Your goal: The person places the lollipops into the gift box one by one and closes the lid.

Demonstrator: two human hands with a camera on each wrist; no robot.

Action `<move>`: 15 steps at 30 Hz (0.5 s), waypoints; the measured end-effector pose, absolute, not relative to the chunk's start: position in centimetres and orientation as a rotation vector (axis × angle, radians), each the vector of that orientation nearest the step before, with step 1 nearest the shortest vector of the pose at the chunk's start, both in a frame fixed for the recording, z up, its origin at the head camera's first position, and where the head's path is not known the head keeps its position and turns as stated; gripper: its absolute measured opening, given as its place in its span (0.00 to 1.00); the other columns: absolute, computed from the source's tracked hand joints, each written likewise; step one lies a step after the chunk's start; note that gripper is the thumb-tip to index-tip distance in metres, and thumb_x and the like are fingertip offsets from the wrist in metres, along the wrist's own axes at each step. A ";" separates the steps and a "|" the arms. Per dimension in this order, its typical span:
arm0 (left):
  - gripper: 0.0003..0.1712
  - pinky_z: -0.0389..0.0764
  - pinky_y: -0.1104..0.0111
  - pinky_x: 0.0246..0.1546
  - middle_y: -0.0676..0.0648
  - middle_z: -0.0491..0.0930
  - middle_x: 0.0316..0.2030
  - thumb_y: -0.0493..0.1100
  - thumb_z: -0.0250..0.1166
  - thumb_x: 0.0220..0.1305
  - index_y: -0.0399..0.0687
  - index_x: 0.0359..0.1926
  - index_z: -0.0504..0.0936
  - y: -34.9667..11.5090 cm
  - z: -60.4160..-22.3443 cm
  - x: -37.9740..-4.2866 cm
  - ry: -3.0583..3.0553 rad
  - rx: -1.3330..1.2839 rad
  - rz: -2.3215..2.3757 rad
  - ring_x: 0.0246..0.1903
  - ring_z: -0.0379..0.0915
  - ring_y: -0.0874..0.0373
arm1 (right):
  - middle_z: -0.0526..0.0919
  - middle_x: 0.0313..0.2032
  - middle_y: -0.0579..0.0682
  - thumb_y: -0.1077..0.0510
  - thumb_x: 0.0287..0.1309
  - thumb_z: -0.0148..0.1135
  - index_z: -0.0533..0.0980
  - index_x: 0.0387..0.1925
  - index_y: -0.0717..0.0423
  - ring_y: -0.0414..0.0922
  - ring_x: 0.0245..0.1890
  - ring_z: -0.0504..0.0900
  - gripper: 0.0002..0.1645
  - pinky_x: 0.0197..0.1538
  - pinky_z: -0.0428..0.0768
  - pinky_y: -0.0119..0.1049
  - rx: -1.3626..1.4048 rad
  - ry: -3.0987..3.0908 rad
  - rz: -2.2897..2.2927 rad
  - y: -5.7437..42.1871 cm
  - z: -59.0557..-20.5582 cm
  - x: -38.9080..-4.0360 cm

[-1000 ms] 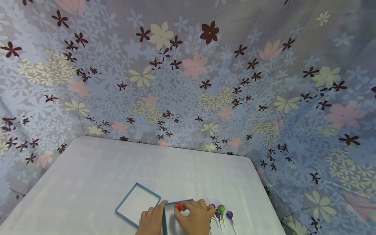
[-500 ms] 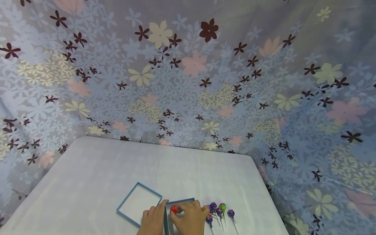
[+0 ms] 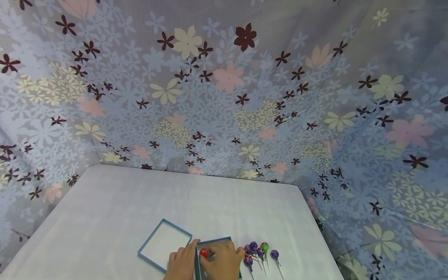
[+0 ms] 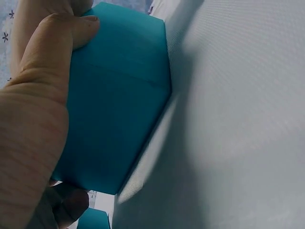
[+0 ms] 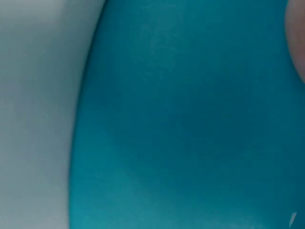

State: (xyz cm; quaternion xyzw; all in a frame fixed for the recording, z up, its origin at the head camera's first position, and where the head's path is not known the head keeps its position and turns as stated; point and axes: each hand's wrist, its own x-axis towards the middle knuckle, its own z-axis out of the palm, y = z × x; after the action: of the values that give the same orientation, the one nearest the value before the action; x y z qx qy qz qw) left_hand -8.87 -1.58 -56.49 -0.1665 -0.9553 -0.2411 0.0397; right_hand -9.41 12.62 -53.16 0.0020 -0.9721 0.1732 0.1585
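A red-wrapped lollipop (image 3: 203,253) is between the thumb and fingers of my right hand (image 3: 224,259), low inside the blue-walled box (image 3: 214,239); its stick is hidden. My left hand (image 3: 181,259) holds the box's left wall. The left wrist view shows the left thumb (image 4: 50,47) lying along the teal outer wall (image 4: 119,95), with fingertips curled round at its lower end. The right wrist view is mostly filled by the box's teal side (image 5: 181,119), and a bit of a finger (image 5: 298,38) shows at the right edge.
Right of the box lie several lollipops: a green one (image 3: 264,247), a separate purple one (image 3: 274,254) and a purple-and-red one (image 3: 248,260) among them. A shallow blue-rimmed lid (image 3: 150,236) lies left of the box on the white table (image 3: 196,198). Floral cloth hangs behind.
My right hand has moved left and down into the box with the red lollipop, uncovering more lollipops on the right. The left hand stays at the box's left wall.
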 end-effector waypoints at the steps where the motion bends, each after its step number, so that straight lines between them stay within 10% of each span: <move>1: 0.48 0.58 0.64 0.35 0.44 0.77 0.55 0.47 0.76 0.46 0.40 0.66 0.64 -1.6 -56.5 -8.8 -2.934 -0.509 -0.738 0.38 0.64 0.56 | 0.77 0.17 0.31 0.41 0.36 0.79 0.83 0.16 0.37 0.38 0.28 0.69 0.12 0.41 0.56 0.52 0.004 -2.786 0.496 12.6 -53.3 -9.4; 15: 0.46 0.58 0.64 0.35 0.45 0.78 0.51 0.54 0.74 0.49 0.41 0.65 0.65 -1.4 -56.4 -9.0 -2.957 -0.451 -0.744 0.36 0.64 0.57 | 0.75 0.16 0.32 0.41 0.37 0.79 0.79 0.12 0.37 0.39 0.28 0.68 0.16 0.41 0.56 0.54 0.002 -2.883 0.492 12.7 -53.5 -9.6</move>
State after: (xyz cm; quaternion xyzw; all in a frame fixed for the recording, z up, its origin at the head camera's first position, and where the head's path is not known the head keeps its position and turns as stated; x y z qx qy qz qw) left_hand -8.95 -1.39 -56.36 -0.1463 -0.9589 -0.2412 0.0296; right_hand -9.59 12.65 -53.45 0.0005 -0.9800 0.1672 0.1080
